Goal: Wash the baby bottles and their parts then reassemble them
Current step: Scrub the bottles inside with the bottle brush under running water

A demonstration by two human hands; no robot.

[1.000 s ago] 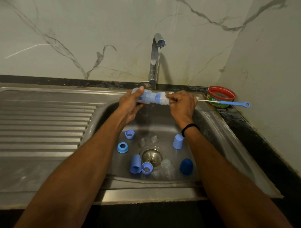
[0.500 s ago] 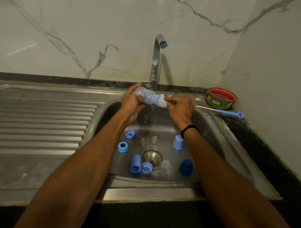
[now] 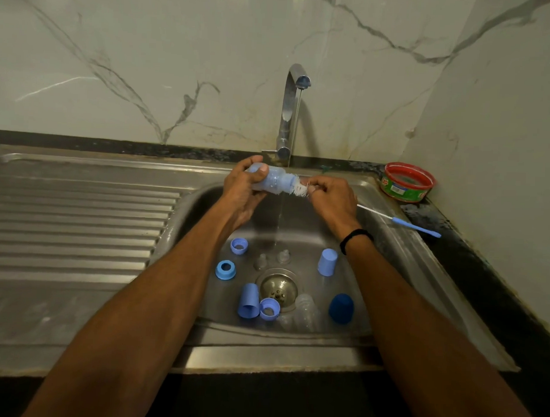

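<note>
Nearer than the hands, inside the sink's [image 3: 263,342] front rim, blue caps [image 3: 248,301], rings [image 3: 225,270], nipples [image 3: 283,256] and a clear bottle [image 3: 306,312] lay around the drain [image 3: 278,288]. Above them the left hand [image 3: 241,188] gripped the baby bottle [image 3: 274,183] sideways; the right hand [image 3: 330,197] pinched the bottle brush [image 3: 299,189] at its mouth, bristles half out, handle crossing the right rim. Just beyond, the tap [image 3: 289,115] ran water past the bottle's neck; a ribbed drainboard [image 3: 73,220] stretched leftward.

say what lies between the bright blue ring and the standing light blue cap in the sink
Two clear nipples, just behind the drain, seen in the head view.
</note>
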